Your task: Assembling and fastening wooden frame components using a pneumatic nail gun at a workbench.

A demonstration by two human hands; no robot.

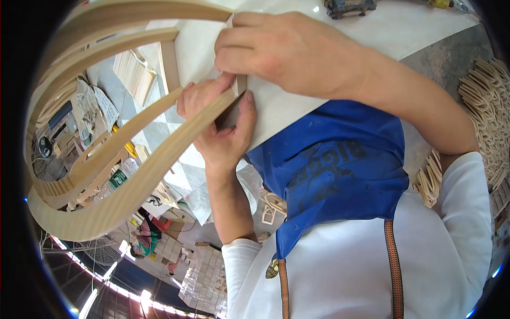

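Note:
A pale bent-wood frame [106, 212] with several long curved rails fills the left side, its ends resting at a white tabletop [297, 101]. My left hand [218, 127] is closed round a lower rail end, thumb on the near side and fingers on the far side. Above it, my right hand [289, 50] has its fingers bent and pressed together over the short crosspiece [242, 84] joining the rail ends. The fingertips of both hands meet near that joint. Most of this crosspiece is hidden under my right hand; whether a small part is also in those fingers cannot be seen.
A dark metal tool [350, 7] and a yellow-handled tool [441, 3] lie at the table's far edge. Stacked curved wooden pieces [486, 117] stand at the right. Wooden boards [133, 77], a plastic bottle [118, 178] and a fan [101, 250] are on the left.

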